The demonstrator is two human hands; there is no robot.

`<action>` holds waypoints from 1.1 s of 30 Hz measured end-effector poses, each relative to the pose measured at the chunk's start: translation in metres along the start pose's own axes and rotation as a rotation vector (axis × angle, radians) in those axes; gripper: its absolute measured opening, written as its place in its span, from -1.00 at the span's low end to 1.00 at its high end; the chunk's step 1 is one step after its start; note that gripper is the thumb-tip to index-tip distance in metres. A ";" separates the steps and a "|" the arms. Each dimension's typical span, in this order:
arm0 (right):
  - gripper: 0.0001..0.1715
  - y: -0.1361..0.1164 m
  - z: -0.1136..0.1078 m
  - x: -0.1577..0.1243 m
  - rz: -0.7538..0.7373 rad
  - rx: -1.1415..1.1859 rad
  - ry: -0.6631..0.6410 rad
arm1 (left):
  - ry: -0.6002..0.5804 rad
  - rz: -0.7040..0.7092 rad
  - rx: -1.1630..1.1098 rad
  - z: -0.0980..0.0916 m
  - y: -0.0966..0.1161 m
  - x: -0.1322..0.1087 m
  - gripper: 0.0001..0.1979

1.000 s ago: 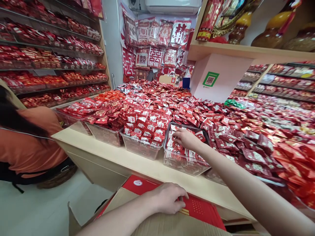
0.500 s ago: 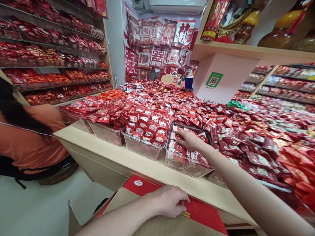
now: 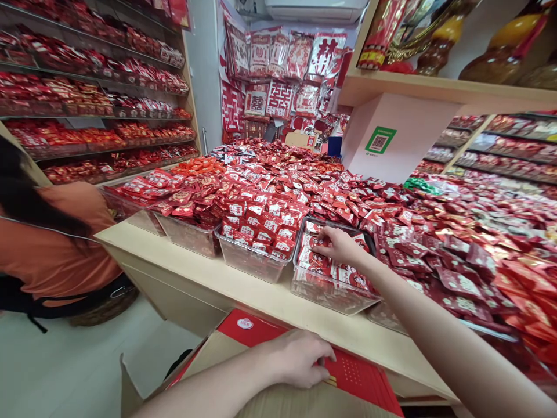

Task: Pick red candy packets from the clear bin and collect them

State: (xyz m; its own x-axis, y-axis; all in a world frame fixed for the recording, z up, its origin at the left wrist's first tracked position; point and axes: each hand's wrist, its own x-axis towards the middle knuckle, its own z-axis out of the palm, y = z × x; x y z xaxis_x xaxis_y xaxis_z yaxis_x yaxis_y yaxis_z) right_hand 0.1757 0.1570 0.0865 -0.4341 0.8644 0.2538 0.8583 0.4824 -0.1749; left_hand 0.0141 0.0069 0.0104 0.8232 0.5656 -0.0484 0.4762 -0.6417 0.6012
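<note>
My right hand (image 3: pixel 342 247) reaches into a clear plastic bin (image 3: pixel 333 293) of small red-and-white sealed packets (image 3: pixel 315 260). Its thumb and fingers are apart, low over the packets; whether the fingertips touch one is hard to see. My left hand (image 3: pixel 304 357) lies on top of a cardboard box (image 3: pixel 243 380) with a red printed band, in front of the counter. The fingers of that hand are curled down against the box top, and their tips are partly hidden.
Neighbouring clear bins (image 3: pixel 255 264) of red packets line the wooden counter edge (image 3: pixel 204 273), with more packets heaped behind. A person in an orange top (image 3: pixel 65 232) sits at left by stocked shelves (image 3: pixel 100 101). A wooden shelf (image 3: pixel 435 84) overhangs at right.
My right hand has shifted slightly right and towards me within the bin, baring more packets at its left. My left hand stays in place on the box.
</note>
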 end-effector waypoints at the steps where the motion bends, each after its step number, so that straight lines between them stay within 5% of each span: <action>1: -0.72 0.000 -0.001 -0.001 0.010 0.008 -0.011 | -0.004 0.000 0.000 0.000 0.000 0.000 -0.69; 18: -0.69 0.006 -0.002 -0.003 0.080 0.045 -0.063 | -0.046 -0.024 -0.012 0.001 0.000 0.000 -0.67; 24: -0.57 0.007 0.001 -0.001 0.031 -0.176 -0.116 | -0.039 -0.020 -0.004 0.003 -0.002 0.001 -0.68; 30: -0.80 0.006 0.004 -0.003 0.017 -0.323 -0.051 | -0.048 -0.026 -0.002 0.000 -0.001 0.001 -0.67; 33: -0.73 0.005 0.004 -0.003 0.060 -0.303 -0.034 | -0.051 -0.027 -0.007 0.000 -0.001 0.000 -0.67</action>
State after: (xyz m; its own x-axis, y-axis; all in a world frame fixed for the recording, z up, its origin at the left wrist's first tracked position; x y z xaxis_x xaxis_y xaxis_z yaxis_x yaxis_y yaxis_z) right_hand 0.1800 0.1569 0.0807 -0.3848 0.8967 0.2187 0.9229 0.3705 0.1048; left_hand 0.0138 0.0073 0.0096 0.8249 0.5554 -0.1053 0.4965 -0.6228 0.6046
